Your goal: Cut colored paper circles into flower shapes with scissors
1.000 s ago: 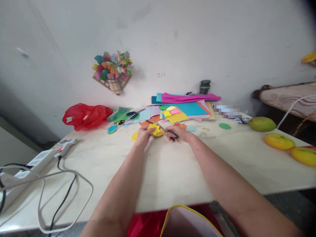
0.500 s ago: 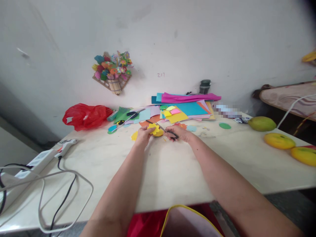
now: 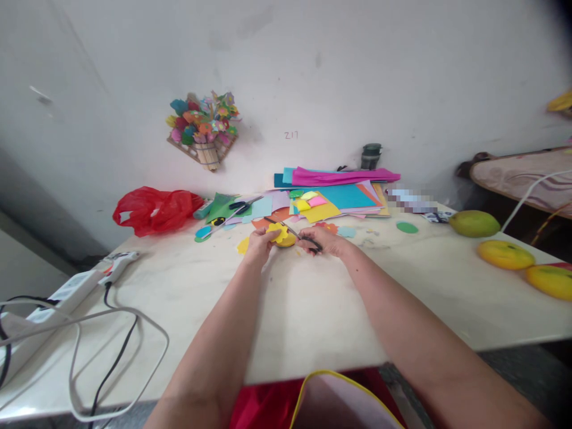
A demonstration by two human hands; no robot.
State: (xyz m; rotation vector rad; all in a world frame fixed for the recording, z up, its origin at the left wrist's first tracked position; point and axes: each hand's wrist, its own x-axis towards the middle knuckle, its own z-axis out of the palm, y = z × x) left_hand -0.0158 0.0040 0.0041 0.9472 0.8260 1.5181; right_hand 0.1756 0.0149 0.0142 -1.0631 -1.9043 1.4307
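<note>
Over the middle of the table, my left hand (image 3: 262, 244) pinches a yellow scalloped paper flower (image 3: 279, 232) between thumb and fingers. My right hand (image 3: 322, 241) is closed on the dark handles of a pair of scissors (image 3: 308, 240), whose blades point left, beside and behind the yellow paper. A rounder yellow piece (image 3: 287, 239) shows under the flower. Another yellow cut-out (image 3: 243, 245) lies just left of my left hand. Orange paper pieces (image 3: 327, 227) and a light blue one (image 3: 346, 232) lie behind my right hand.
Stacked coloured sheets (image 3: 353, 199) lie at the back, and a second pair of scissors (image 3: 240, 207) rests left of them. A red plastic bag (image 3: 156, 210) sits back left. Power strips (image 3: 67, 295) with cables are at the left; mangoes (image 3: 504, 255) are at the right.
</note>
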